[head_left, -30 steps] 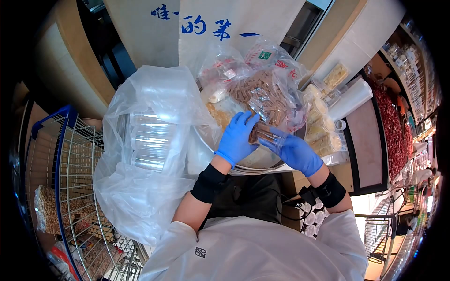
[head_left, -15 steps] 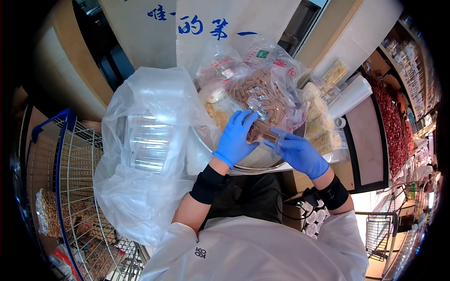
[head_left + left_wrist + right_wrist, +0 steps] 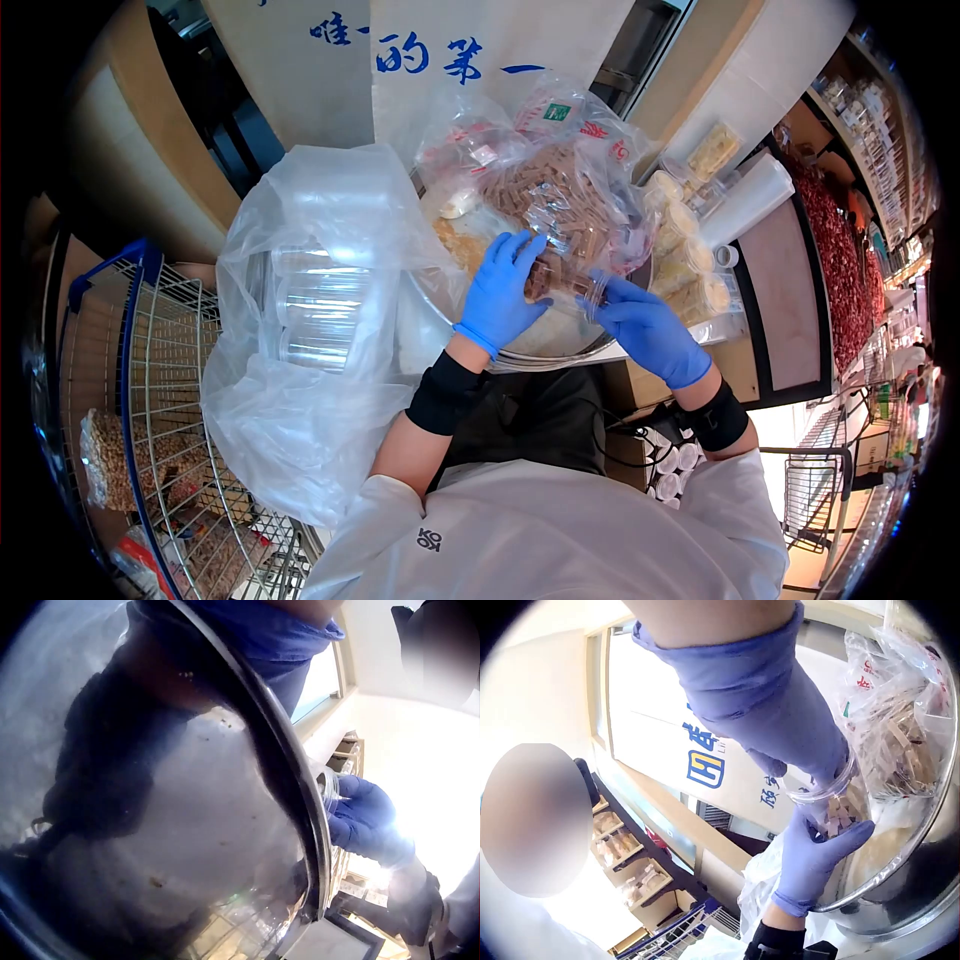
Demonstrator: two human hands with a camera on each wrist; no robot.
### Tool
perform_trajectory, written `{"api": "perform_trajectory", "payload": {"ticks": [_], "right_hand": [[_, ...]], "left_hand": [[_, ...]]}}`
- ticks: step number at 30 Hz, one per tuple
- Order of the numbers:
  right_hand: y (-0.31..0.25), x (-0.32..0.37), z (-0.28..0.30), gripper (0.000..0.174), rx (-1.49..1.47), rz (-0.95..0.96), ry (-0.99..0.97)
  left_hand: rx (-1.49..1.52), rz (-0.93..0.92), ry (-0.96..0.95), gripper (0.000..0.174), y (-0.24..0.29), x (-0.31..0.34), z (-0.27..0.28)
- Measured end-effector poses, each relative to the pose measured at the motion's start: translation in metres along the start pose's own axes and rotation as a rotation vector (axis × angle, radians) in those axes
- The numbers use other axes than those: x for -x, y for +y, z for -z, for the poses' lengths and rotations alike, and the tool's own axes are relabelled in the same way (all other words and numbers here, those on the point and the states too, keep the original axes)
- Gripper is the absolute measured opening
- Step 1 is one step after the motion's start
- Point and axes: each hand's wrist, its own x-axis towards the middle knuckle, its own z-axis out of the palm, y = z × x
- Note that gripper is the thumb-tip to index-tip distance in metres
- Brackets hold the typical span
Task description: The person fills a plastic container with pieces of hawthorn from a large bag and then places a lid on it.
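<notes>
My blue-gloved left hand (image 3: 503, 290) grips a clear plastic jar (image 3: 842, 814) lying tilted over a metal basin (image 3: 560, 358). Brown stick-shaped pieces (image 3: 543, 277) fill the jar's closed end. At its open mouth, my gloved right hand (image 3: 652, 332) holds the rim with its fingertips, some of them reaching inside the mouth in the right wrist view. Beyond the jar, a clear bag (image 3: 560, 205) with red print, full of more brown sticks, rests in the basin. In the left wrist view the basin's rim covers most of the left hand and jar.
Left of the basin stands a plastic sack (image 3: 330, 300) of stacked clear jars. A wire shopping cart (image 3: 150, 400) with bagged goods is farther left. Several filled jars (image 3: 690, 255) and a white plastic roll (image 3: 745, 200) lie at the right. Another person (image 3: 536, 825) shows in the right wrist view.
My right hand has slid right and down from the jar's side to its rim. Brown sticks that stretched toward the mouth now sit deeper in the jar. The left hand keeps its grip.
</notes>
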Motion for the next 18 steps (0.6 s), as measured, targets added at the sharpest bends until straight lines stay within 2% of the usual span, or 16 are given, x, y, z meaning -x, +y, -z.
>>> {"api": "perform_trajectory", "payload": {"ticks": [1, 2, 4, 5, 7, 14, 18], "right_hand": [[0.010, 0.003, 0.008, 0.061, 0.625, 0.244, -0.068], [0.005, 0.004, 0.005, 0.061, 0.625, 0.241, -0.063], [-0.011, 0.003, -0.007, 0.063, 0.396, 0.119, -0.023], [-0.012, 0.001, -0.009, 0.063, 0.394, 0.118, -0.020], [-0.013, -0.005, -0.013, 0.066, -0.762, -0.179, 0.061], [-0.026, -0.009, -0.020, 0.071, -0.817, -0.179, 0.002], [-0.029, -0.011, -0.019, 0.069, -0.705, -0.202, -0.030]], "left_hand": [[-0.004, 0.011, 0.020, 0.086, 0.000, 0.000, -0.001], [0.000, 0.009, 0.017, 0.086, 0.000, 0.001, -0.002], [-0.016, 0.014, 0.003, 0.086, 0.000, 0.001, -0.002], [-0.016, 0.013, 0.000, 0.086, 0.001, 0.001, -0.002], [-0.057, 0.002, -0.002, 0.087, 0.002, 0.000, 0.001], [-0.002, -0.006, 0.010, 0.088, -0.002, 0.001, 0.000], [-0.027, -0.024, -0.041, 0.089, 0.000, 0.000, 0.002]]}}
